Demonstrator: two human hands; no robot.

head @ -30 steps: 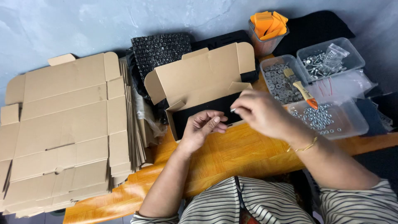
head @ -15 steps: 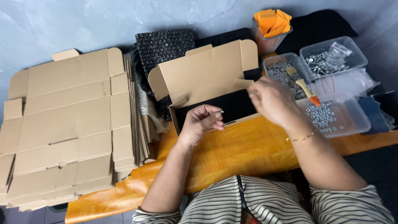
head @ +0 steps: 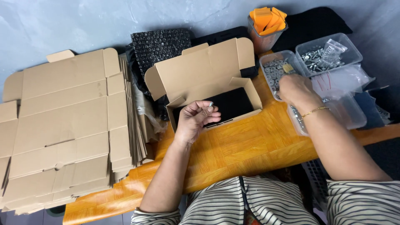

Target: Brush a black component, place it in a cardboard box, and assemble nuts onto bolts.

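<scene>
My left hand (head: 196, 121) lies palm up with the fingers loosely curled, at the front wall of an open brown cardboard box (head: 208, 75). Nothing shows in the palm. A black insert (head: 233, 104) fills the box's bottom. My right hand (head: 293, 89), with a thin gold bracelet at the wrist, reaches down over a clear tub of small metal washers (head: 273, 68). Its fingers point down and hide what they touch. The yellow end of a small tool (head: 287, 68) sticks out just above the knuckles.
A tall stack of flat cardboard blanks (head: 62, 125) covers the left. Black bubble wrap (head: 160, 43) lies behind the box. A cup of orange pieces (head: 266, 18), a tub with bagged screws (head: 325, 54) and another clear tub (head: 348, 112) stand at the right on the orange wooden table (head: 233, 146).
My right hand has left my left hand at the box and swung right to the tubs of metal parts. My left hand has stayed at the box front, palm up.
</scene>
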